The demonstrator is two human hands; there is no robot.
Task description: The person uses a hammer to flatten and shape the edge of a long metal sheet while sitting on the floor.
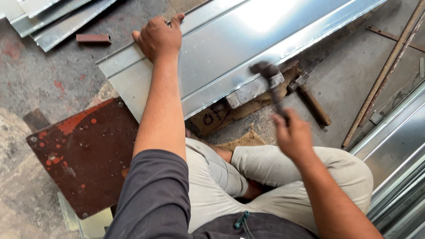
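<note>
Right hand was closed around a blurred hammer over the near edge of the galvanized sheet on the floor, while left hand pressed flat, ungripping, at its far-left edge.

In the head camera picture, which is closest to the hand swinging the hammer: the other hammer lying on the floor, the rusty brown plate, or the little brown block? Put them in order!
From the right hand, nearest first:
1. The spare hammer lies on the floor just above the hand, slightly right.
2. The rusty brown plate sits on the floor far left, past the person's knees.
3. The small brown block lies at the top left, beyond the left hand.
</note>
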